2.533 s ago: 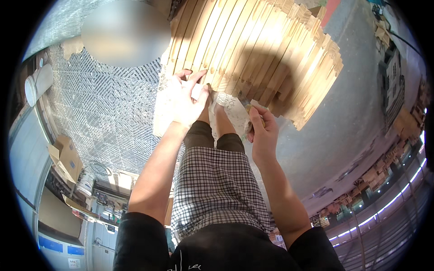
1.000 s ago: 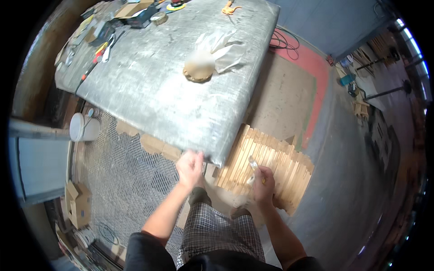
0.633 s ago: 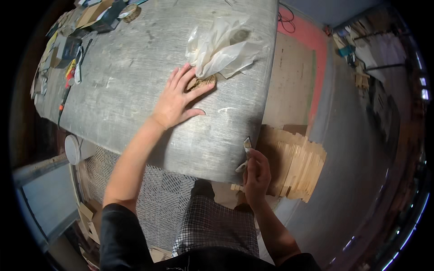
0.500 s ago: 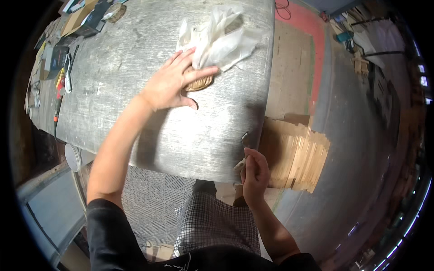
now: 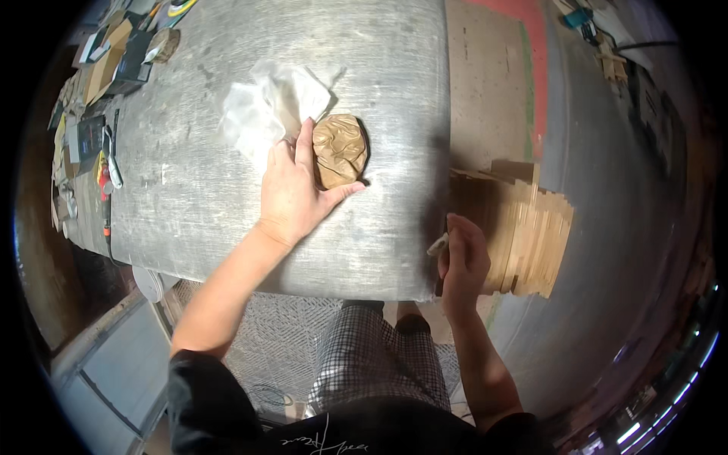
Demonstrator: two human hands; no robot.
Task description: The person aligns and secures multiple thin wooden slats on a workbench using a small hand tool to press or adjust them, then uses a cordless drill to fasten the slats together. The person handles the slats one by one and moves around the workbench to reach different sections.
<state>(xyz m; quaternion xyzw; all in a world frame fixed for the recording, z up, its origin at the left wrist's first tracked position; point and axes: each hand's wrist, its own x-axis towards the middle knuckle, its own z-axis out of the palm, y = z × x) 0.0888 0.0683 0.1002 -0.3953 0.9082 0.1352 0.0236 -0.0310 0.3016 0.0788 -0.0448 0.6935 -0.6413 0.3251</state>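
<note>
On the grey tabletop (image 5: 220,205) lies a round golden-brown piece (image 5: 340,150) with wavy ridges over its surface. My left hand (image 5: 292,186) rests at its left side, index finger along the upper left edge and thumb under the lower edge. Beyond the fingers, a crumpled translucent white plastic bag (image 5: 265,106) touches or lies close to that hand. By the table's right edge, my right hand (image 5: 465,262) is closed around a thin tool, mostly hidden now. A small pale scrap, perhaps cloth (image 5: 437,244), pokes out at its left side.
A stack of wooden strips (image 5: 531,235) juts out beyond the table's right edge. Along the far left are open boxes (image 5: 114,61), a red-and-black corded tool (image 5: 105,189) and a small wood block (image 5: 162,45). A white bucket (image 5: 148,283) stands below the near left edge.
The bag has shifted left, off the round piece, which now shows fully. My left hand has moved down to the piece's left side. My right hand has drawn right, past the table edge.
</note>
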